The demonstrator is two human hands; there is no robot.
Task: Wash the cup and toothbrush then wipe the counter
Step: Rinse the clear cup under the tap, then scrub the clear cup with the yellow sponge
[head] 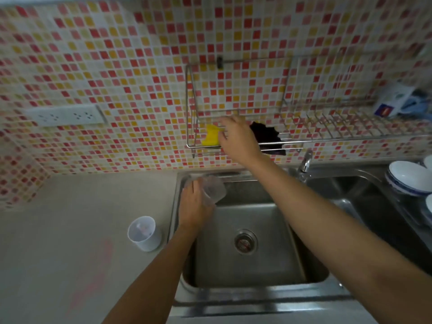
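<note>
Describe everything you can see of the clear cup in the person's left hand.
The clear cup looks like thin see-through plastic, with no colour or print that shows. Motion blurs it, so its rim and base are hard to tell apart. It is tilted well off upright and appears empty. The left hand grips its side and holds it above the back left corner of the sink. Nothing else touches it.

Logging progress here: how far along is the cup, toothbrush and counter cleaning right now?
Nothing looks finished. In hand: the left hand holds a clear cup over the sink, and the right hand reaches the yellow sponge, so washing is only starting. Left: a white cup stands on the counter, a pink smear is unwiped, and no toothbrush is clearly visible.
</note>
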